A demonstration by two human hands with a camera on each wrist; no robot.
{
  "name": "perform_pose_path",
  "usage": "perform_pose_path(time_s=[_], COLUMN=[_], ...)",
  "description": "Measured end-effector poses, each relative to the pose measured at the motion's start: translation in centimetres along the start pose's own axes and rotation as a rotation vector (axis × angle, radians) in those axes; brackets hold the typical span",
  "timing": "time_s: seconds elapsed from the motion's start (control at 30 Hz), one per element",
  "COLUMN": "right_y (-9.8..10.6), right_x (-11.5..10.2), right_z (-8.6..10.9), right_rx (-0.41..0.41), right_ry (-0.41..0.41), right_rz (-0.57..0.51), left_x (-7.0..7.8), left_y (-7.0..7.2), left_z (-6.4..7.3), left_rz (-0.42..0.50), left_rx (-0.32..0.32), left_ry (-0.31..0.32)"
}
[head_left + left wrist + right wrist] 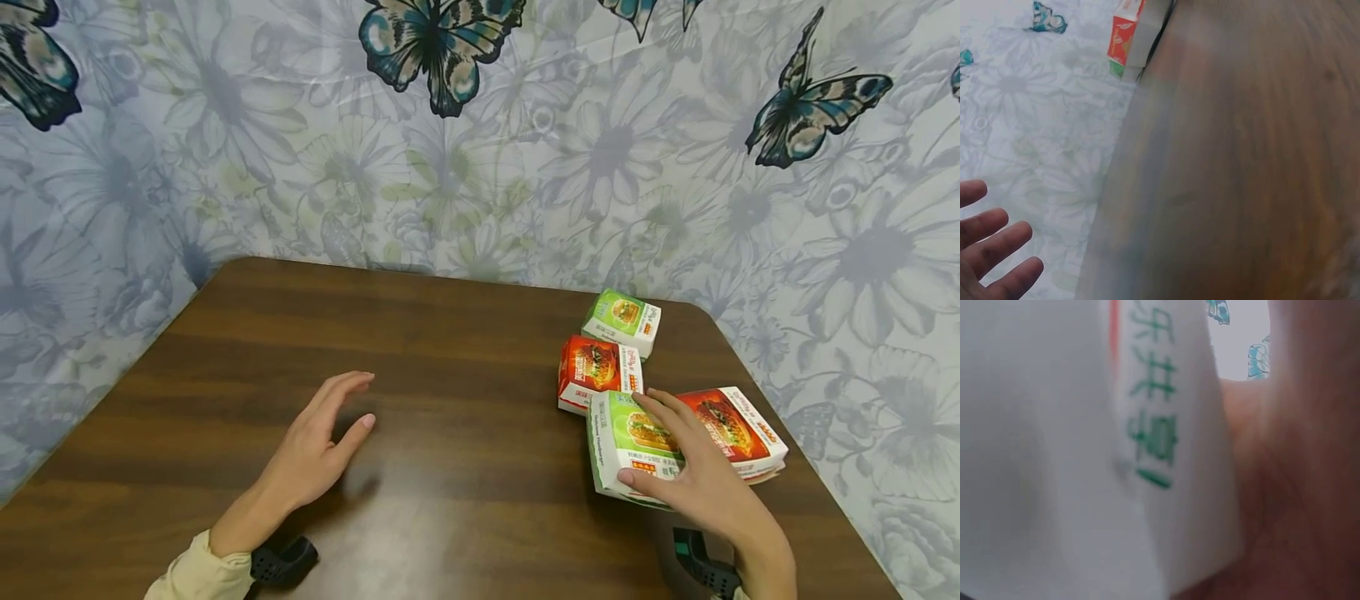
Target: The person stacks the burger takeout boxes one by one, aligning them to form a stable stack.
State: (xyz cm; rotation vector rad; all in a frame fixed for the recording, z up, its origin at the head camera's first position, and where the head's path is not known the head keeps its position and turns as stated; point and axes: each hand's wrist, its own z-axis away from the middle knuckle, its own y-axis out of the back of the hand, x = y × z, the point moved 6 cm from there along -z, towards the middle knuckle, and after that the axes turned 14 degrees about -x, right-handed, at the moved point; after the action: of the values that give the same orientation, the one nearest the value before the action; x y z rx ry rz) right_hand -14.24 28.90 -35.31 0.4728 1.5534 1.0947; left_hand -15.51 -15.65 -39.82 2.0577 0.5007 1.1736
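Observation:
In the head view my right hand grips a green and white burger box at its right side, thumb near the front edge and fingers at the back. The right wrist view has the white wall of a box with green characters close against the palm. A red burger box lies just right of that hand. Behind the gripped box sit another red burger box and a smaller green burger box. My left hand hovers over the left-middle of the table, fingers extended and holding nothing.
The brown wooden table has rounded far corners and backs onto a wall covering of flowers and butterflies. All the boxes are grouped toward the table's right edge. Dark bands circle both wrists.

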Motion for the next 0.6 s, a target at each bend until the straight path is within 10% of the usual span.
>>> perform_pose_path(time_s=[0.6], right_y=[0.64], right_x=[-0.20], right_z=[-0.60], right_rx=[0.113], right_ry=[0.006], right_rz=[0.025], left_x=[0.03], left_y=[-0.09], left_z=[-0.47], left_rz=[0.024], left_rx=[0.047], left_ry=[-0.089])
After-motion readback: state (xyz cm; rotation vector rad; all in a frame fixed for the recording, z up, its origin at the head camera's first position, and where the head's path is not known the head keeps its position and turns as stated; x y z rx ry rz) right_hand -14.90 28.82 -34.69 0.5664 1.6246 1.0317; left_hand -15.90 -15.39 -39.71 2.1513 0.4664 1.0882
